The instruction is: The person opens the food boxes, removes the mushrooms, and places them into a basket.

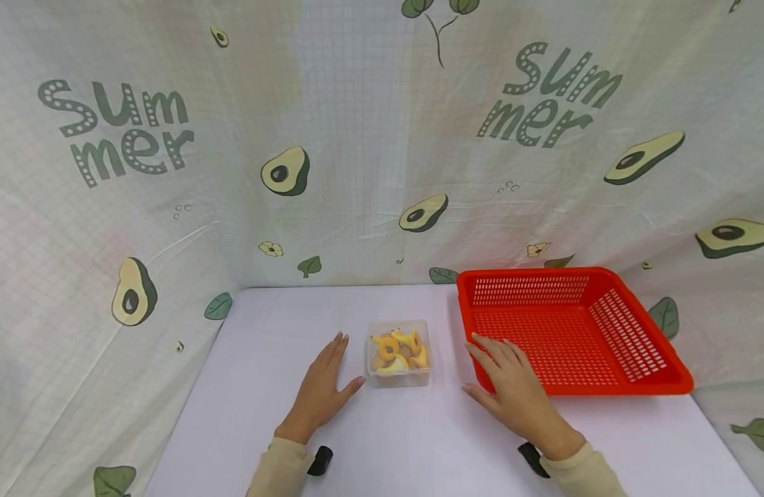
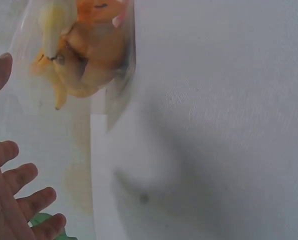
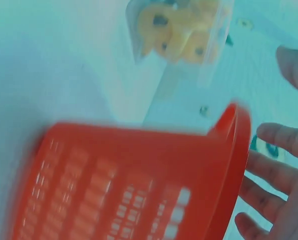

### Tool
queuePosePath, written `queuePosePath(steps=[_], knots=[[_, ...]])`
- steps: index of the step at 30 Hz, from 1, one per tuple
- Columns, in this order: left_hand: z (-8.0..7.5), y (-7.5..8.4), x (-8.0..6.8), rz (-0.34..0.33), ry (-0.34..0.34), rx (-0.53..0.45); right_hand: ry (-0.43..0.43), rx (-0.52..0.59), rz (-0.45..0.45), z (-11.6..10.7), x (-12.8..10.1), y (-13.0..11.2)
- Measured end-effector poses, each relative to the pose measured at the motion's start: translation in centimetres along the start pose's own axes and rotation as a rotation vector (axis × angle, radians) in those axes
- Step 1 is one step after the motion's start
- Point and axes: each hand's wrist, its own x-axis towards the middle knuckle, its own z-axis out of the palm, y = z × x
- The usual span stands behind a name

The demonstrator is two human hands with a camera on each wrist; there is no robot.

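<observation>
Here I see the white table (image 1: 419, 442) with bare surface between both hands. The red basket (image 1: 574, 331) has its near-left corner under my right hand (image 1: 512, 390), fingers straight, gripping nothing. The clear box (image 1: 399, 353) of yellow-orange pieces sits just right of my flat, empty left hand (image 1: 319, 393).

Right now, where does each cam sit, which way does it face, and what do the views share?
Head: worn on the head, looking forward and down at the table; both hands, left and right, and sleeve cuffs show.
Left wrist: at the left hand, facing the clear box of yellow toys; spread fingers show.
Right wrist: at the right hand, facing the red basket rim; fingers show.
Shared: the clear box appears in all three views; the red basket in head and right wrist.
</observation>
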Motion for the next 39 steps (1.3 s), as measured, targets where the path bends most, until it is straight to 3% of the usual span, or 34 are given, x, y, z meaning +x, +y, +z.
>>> queuePosePath(steps=[8, 18, 29, 34, 39], knots=[[1.4, 1.1, -0.1, -0.023, 0.008, -0.069, 0.036, 0.022, -0.079, 1.4, 1.3, -3.2], [2.8, 2.6, -0.5, -0.123, 0.034, -0.297, 0.03, 0.084, -0.074, 3.7, 2.4, -6.2], [4.6, 3.7, -0.3, -0.105, 0.162, -0.552, 0.083, 0.156, -0.023, 6.7, 3.0, -6.4], [5.1, 3.9, 0.1, -0.13, 0.167, -0.645, 0.077, 0.176, -0.01, 7.5, 3.4, -6.3], [5.4, 4.2, 0.3, -0.171, 0.179, -0.669, 0.087, 0.169, -0.004, 8.0, 3.8, -6.3]])
